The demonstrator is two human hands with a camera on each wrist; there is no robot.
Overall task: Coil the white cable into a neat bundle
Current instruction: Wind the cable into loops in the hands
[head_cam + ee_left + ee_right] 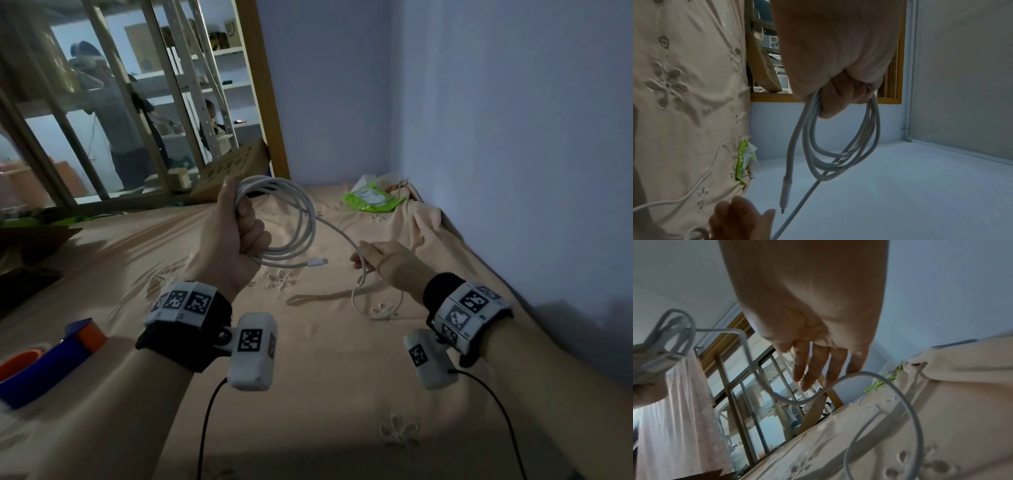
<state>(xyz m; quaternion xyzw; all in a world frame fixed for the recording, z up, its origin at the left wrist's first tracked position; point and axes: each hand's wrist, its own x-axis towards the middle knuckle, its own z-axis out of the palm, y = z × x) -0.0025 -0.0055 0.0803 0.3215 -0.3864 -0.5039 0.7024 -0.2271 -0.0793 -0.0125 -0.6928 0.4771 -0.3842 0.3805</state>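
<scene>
The white cable (pixel 310 219) is partly wound into several loops, and my left hand (pixel 243 222) grips them in a fist above the bed. A short tail with a connector (pixel 318 262) sticks out of the fist to the right. In the left wrist view the loops (pixel 875 129) hang below my left hand (pixel 840 97), and the connector (pixel 784 191) points down. One loose strand runs from the coil to my right hand (pixel 364 258), then drops and curls on the sheet. My right hand's fingers (pixel 818 368) are straight, and the strand (pixel 748 350) lies against their tips.
A peach embroidered sheet (pixel 308 394) covers the bed. A green packet (pixel 373 200) lies at the far end. A blue and orange tape dispenser (pixel 41 363) sits at the left edge. A cardboard box (pixel 233 171) leans by the glass partition. A wall runs along the right.
</scene>
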